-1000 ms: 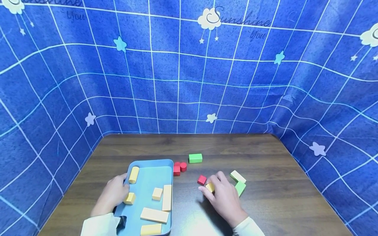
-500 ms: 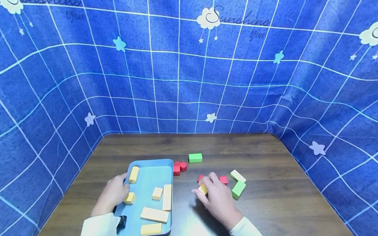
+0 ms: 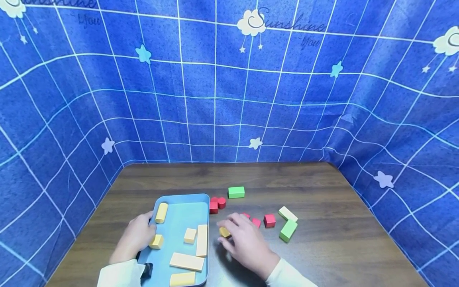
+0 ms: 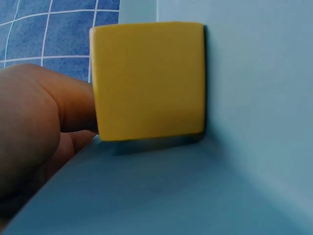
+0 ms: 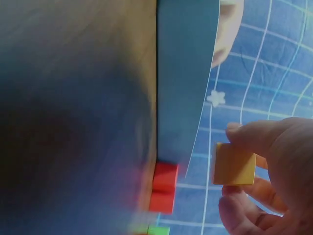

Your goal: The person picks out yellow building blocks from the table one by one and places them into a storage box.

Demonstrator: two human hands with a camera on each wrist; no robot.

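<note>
My right hand pinches a small yellow block between thumb and fingers, held up off the table just right of a shallow blue tray. At the tray's left side, my left hand grips the rim. Right beside those fingers, a yellow block sits inside against the tray wall. The tray also holds a yellow cylinder, a small cream-yellow cube, long pale planks and a yellow piece near the front.
Red blocks stand by the tray's right wall, and a green block lies behind them. More red blocks are beyond my right hand. Farther right are a pale block and a green one. Blue grid cloth walls the table.
My right hand has carried the yellow block leftward toward the tray, uncovering red blocks and more of the green block behind it. My left hand stays on the tray rim.
</note>
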